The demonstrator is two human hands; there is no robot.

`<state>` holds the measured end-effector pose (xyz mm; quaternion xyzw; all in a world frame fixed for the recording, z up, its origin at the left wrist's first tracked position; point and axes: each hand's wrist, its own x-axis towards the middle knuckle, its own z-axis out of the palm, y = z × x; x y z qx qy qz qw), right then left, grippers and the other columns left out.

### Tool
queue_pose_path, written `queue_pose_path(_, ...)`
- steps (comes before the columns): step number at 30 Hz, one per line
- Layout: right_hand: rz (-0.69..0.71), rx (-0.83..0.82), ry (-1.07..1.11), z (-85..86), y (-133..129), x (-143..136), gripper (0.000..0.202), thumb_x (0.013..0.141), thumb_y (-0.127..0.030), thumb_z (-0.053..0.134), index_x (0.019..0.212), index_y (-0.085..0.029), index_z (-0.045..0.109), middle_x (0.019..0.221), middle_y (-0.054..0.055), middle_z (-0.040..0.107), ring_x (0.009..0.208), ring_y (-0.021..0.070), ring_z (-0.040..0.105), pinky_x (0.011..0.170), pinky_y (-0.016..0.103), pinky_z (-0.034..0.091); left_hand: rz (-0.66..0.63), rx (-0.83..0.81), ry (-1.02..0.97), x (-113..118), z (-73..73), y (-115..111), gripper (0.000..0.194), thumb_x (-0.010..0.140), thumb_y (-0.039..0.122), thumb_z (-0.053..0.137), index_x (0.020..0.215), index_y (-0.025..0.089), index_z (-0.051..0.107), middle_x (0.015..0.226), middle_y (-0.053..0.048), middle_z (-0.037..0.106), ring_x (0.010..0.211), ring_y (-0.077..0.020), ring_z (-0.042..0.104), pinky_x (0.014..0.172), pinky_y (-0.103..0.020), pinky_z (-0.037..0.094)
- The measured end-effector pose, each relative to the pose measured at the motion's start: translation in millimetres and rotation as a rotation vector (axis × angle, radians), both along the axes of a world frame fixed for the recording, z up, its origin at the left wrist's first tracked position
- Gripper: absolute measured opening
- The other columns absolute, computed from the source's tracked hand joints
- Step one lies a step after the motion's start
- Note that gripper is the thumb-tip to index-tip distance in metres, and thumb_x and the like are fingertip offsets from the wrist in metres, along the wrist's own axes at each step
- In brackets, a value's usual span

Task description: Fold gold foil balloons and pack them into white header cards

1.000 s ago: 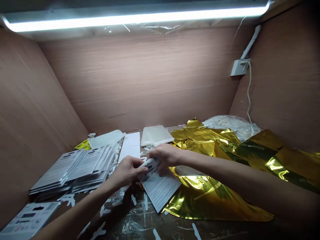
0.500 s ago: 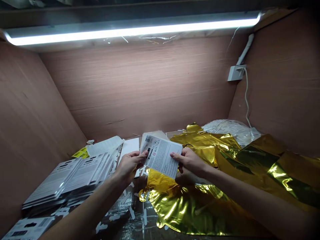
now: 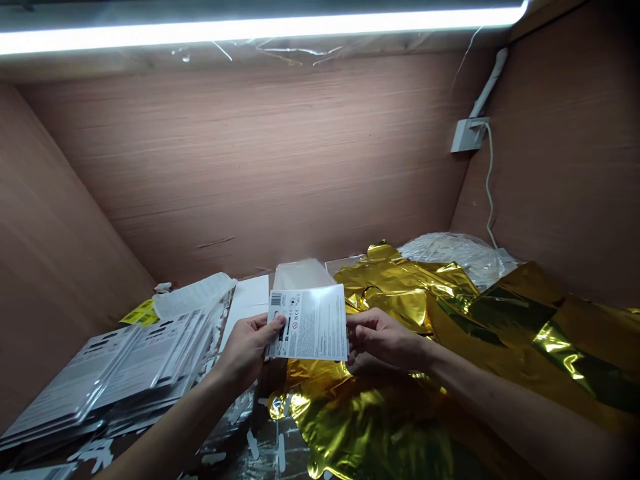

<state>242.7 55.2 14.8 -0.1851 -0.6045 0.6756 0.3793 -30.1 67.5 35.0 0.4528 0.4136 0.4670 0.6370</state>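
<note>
Card (image 3: 313, 327) is showing in the head view, hanging raised above the counter (image 3: 295, 453) and gold foil (image 3: 400, 303), its printed face turning toward the person and its barcode sitting at the upper left. The left hand (image 3: 249, 343) is clamping the left edge, thumb pressing on the print and fingers going behind. The right hand (image 3: 385, 337) is lying at the opposite edge; I cannot tell whether its fingers are gripping or merely brushing it. Good handling is probably calling for a firm but light left pinch, with the right hand supporting the far edge so nothing is bending or creasing. Both forearms are slanting in from the lower sides; the left hand is angling up and rightward, while the right hand is pointing leftward, its fingers curling loosely.
</note>
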Motion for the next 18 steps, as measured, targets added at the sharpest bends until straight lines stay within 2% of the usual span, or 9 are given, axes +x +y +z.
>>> queue_pose_path(2, -0.009, 0.045, -0.007, 2.2, -1.7, 1.0, 0.048, 0.086, -0.055, 0.076, 0.107, -0.012, 0.078, 0.09, 0.009, 0.073, 0.077, 0.0149, 0.065, 0.078, 0.03, 0.054, 0.011, 0.021, -0.007, -0.9, -0.2, -0.9, 0.036, 0.072, 0.038, 0.09, 0.091, 0.01, 0.08, 0.087, -0.012, 0.08, 0.076, -0.022, 0.075, 0.073, -0.031, 0.062)
queue_pose_path(6, -0.105, 0.074, -0.017, 0.9, -3.5, -2.5, 0.044, 0.091, -0.053, 0.069, 0.101, -0.012, 0.08, 0.082, 0.008, 0.073, 0.075, 0.016, 0.066, 0.077, 0.032, 0.055, 0.028, 0.036, -0.004, -1.3, 1.3, -3.0, 0.036, 0.075, 0.039, 0.089, 0.094, 0.009, 0.079, 0.089, -0.013, 0.08, 0.079, -0.023, 0.076, 0.075, -0.032, 0.062)
queue_pose_path(13, -0.416, 0.123, -0.102, 1.6, -6.1, -7.5, 0.037, 0.082, -0.051, 0.078, 0.087, -0.014, 0.083, 0.07, 0.004, 0.072, 0.064, 0.0155, 0.062, 0.062, 0.028, 0.052, -0.003, 0.136, 0.098, 0.4, 7.6, -9.8, 0.037, 0.073, 0.037, 0.089, 0.099, 0.012, 0.08, 0.099, -0.013, 0.081, 0.087, -0.0256, 0.076, 0.085, -0.036, 0.062)
queue_pose_path(18, -0.48, 0.07, -0.073, -1.7, -4.8, -9.6, 0.045, 0.079, -0.058, 0.078, 0.085, -0.013, 0.081, 0.067, 0.005, 0.07, 0.059, 0.0146, 0.059, 0.057, 0.027, 0.05, 0.031, 0.157, 0.147, 4.0, 7.5, -15.2, 0.034, 0.073, 0.034, 0.089, 0.099, 0.013, 0.08, 0.096, -0.012, 0.081, 0.085, -0.0254, 0.077, 0.083, -0.037, 0.063)
